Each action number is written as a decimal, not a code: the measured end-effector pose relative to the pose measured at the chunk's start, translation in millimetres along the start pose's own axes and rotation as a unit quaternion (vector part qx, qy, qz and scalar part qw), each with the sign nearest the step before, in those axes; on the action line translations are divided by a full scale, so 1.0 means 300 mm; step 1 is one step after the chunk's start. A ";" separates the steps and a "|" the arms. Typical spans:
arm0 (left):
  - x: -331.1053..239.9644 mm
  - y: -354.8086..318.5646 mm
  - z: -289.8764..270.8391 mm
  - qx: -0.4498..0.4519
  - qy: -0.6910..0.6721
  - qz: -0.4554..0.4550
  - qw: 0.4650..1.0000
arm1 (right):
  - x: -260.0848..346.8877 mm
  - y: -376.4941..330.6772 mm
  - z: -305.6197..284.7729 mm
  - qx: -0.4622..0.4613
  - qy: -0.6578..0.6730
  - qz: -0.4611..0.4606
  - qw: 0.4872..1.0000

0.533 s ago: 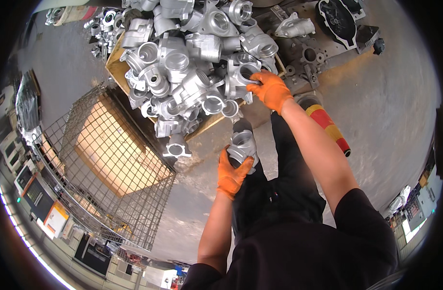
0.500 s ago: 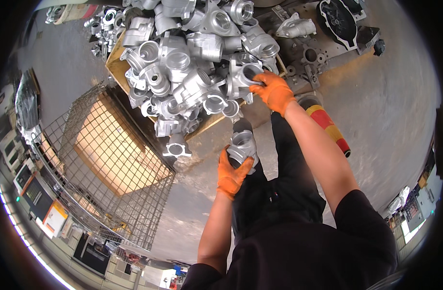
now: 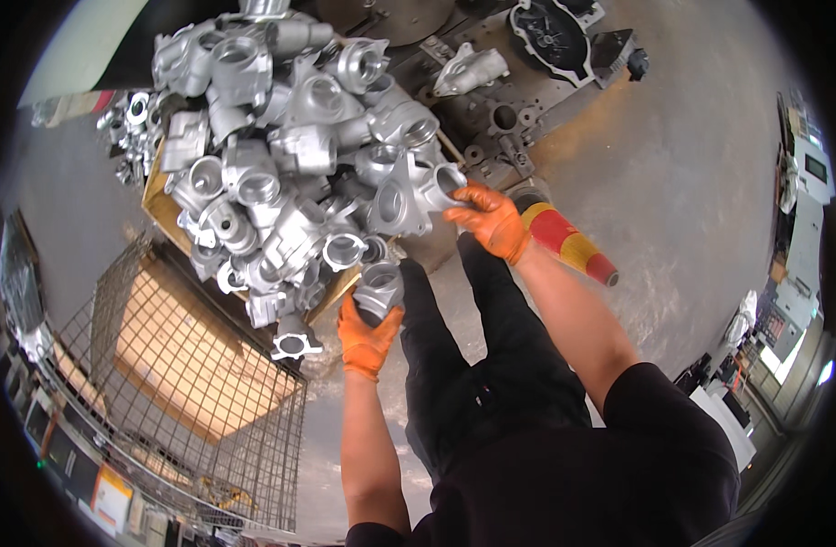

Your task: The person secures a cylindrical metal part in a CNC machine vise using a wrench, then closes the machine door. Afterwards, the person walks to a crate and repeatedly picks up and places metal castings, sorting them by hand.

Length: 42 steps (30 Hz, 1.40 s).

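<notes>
Clearly we were early in the sorting, for the heap of silvery cast housings (image 3: 290,173) rose well above the rim of its wooden crate (image 3: 159,208), and only a few stray castings (image 3: 130,123) lay on the floor to its left. Our left hand (image 3: 368,335), in an orange glove, was closed around one grey housing (image 3: 379,287), holding it just off the near edge of the heap, above our dark trouser leg. Our right hand (image 3: 491,219), gloved the same, had its fingers curled on the open mouth of another housing (image 3: 433,187) that lay at the right side of the pile, touching its neighbours. So one piece was out and in hand, a second was gripped but not lifted, and nearly all the rest waited. The wire mesh cage (image 3: 176,383) to our left showed only a brown sheet inside, with no castings that we could see.
</notes>
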<state>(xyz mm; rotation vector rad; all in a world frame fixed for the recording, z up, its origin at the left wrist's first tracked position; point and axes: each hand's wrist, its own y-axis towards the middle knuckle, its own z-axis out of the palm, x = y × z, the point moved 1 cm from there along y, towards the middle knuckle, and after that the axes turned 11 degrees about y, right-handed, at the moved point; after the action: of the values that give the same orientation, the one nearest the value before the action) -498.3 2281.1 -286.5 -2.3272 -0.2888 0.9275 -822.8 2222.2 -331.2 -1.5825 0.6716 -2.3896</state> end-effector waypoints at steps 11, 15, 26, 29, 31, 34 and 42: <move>0.005 0.008 0.023 0.044 0.051 -0.018 0.998 | 0.099 -0.133 -0.268 -0.179 -0.102 0.048 0.977; -0.050 -0.020 0.061 0.056 0.060 -0.026 0.996 | 0.306 -0.006 -0.380 -0.182 -0.464 0.003 0.867; -0.106 -0.062 0.175 0.100 0.103 -0.057 0.988 | 0.596 0.459 -0.542 -0.121 -0.495 0.134 0.850; -0.177 -0.058 0.176 0.095 0.114 -0.070 0.987 | 0.599 0.548 -0.534 -0.139 -0.304 0.102 0.937; -0.153 -0.064 0.194 0.102 0.079 -0.087 0.988 | 0.589 0.638 -0.443 -0.139 -0.331 0.063 0.931; -0.100 -0.075 0.242 0.100 0.051 -0.118 0.987 | 0.536 0.804 -0.263 -0.105 -0.415 -0.020 0.903; -0.136 -0.086 0.323 0.068 -0.001 -0.126 0.990 | 0.172 1.236 -0.071 -0.024 -0.636 0.016 0.772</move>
<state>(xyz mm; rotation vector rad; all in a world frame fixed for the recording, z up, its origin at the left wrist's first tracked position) -593.7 2329.3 -303.3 -2.1062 -0.4922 0.7996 -894.2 1881.7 -470.9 -2.5567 0.3893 -0.7633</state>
